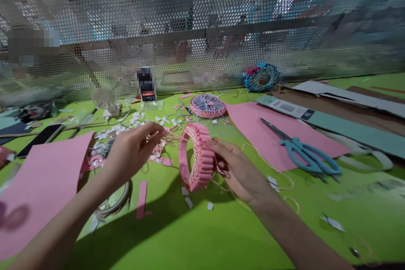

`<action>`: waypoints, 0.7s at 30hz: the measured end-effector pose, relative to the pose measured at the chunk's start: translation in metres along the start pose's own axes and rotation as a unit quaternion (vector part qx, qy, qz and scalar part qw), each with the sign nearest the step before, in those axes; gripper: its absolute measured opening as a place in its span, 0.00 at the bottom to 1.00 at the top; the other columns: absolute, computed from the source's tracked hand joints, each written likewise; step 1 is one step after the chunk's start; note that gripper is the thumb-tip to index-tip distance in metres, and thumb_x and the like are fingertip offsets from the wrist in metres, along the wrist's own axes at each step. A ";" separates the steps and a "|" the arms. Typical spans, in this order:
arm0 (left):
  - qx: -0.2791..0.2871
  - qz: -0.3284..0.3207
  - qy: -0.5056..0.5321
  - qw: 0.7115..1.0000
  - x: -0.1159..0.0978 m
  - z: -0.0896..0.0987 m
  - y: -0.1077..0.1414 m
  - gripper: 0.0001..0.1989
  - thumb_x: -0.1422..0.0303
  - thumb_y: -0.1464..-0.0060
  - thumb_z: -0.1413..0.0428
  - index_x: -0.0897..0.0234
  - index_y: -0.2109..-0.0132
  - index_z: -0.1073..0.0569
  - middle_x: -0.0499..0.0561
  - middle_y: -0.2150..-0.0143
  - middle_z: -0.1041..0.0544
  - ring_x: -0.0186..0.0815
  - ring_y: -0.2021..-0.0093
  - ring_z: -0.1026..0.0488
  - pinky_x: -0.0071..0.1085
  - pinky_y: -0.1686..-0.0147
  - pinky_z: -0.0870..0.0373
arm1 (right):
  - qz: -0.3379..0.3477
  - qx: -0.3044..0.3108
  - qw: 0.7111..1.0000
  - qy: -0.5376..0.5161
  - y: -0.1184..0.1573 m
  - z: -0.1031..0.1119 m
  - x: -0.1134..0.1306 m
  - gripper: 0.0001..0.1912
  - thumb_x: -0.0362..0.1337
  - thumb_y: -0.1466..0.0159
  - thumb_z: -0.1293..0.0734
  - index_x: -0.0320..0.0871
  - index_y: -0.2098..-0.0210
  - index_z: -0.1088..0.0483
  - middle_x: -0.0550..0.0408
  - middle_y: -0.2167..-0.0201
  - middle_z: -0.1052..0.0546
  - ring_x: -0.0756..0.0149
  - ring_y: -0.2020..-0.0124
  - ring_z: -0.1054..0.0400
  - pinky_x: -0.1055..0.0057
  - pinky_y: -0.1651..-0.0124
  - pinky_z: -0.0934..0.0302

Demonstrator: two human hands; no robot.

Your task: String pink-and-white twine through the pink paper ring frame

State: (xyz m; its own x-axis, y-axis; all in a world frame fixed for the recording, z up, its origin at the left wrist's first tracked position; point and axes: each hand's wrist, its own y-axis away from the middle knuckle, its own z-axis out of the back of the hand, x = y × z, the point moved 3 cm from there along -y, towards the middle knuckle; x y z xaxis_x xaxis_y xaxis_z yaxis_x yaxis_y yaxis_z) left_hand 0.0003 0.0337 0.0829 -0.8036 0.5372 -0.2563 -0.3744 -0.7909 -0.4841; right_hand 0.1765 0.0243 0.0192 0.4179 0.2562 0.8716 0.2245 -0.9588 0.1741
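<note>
Between my hands I hold up a pleated pink paper ring, standing on edge and woven with fine strips. My right hand grips its right side, with the fingers over the pleats. My left hand is just left of the ring, its fingertips pinched on thin pink strands that seem to run to the ring. Pale twine trails from the ring past my right wrist. The ring's far side is partly hidden by my right fingers.
A green table holds pink card sheets, blue-handled scissors, white paper scraps, a woven pink disc and a blue woven ring. A perforated metal screen rises behind. Card strips lie at right.
</note>
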 end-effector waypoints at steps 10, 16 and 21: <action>0.032 0.042 -0.053 0.997 0.017 0.016 -0.006 0.10 0.67 0.51 0.53 0.61 0.61 0.30 0.47 0.77 0.29 0.30 0.80 0.35 0.25 0.79 0.42 | -0.023 -0.015 0.999 0.043 0.000 0.005 0.000 0.14 0.47 0.51 0.34 0.45 0.74 0.39 0.65 0.84 0.43 0.78 0.86 0.56 0.77 0.83 0.62; 0.034 0.111 0.028 0.993 0.040 0.025 -0.005 0.10 0.63 0.50 0.53 0.64 0.67 0.31 0.48 0.75 0.27 0.29 0.78 0.34 0.27 0.76 0.39 | 0.037 -0.008 0.994 0.099 -0.004 0.009 0.001 0.12 0.46 0.46 0.38 0.45 0.75 0.41 0.64 0.84 0.44 0.78 0.85 0.56 0.77 0.84 0.63; -0.040 0.227 0.304 0.924 0.085 0.029 -0.005 0.08 0.62 0.51 0.50 0.62 0.70 0.35 0.44 0.74 0.30 0.28 0.73 0.34 0.31 0.70 0.34 | 0.010 -0.033 0.999 0.028 -0.009 0.018 0.003 0.14 0.45 0.46 0.38 0.44 0.78 0.45 0.67 0.86 0.47 0.80 0.87 0.59 0.78 0.84 0.66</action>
State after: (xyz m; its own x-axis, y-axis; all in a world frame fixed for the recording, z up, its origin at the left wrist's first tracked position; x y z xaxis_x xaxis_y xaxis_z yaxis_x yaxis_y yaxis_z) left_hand -0.0801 0.0749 0.0879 -0.4510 0.2400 -0.8596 -0.0071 -0.9641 -0.2654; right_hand 0.1918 0.0363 0.0122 0.3723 0.2318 0.8987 0.1570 -0.9701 0.1851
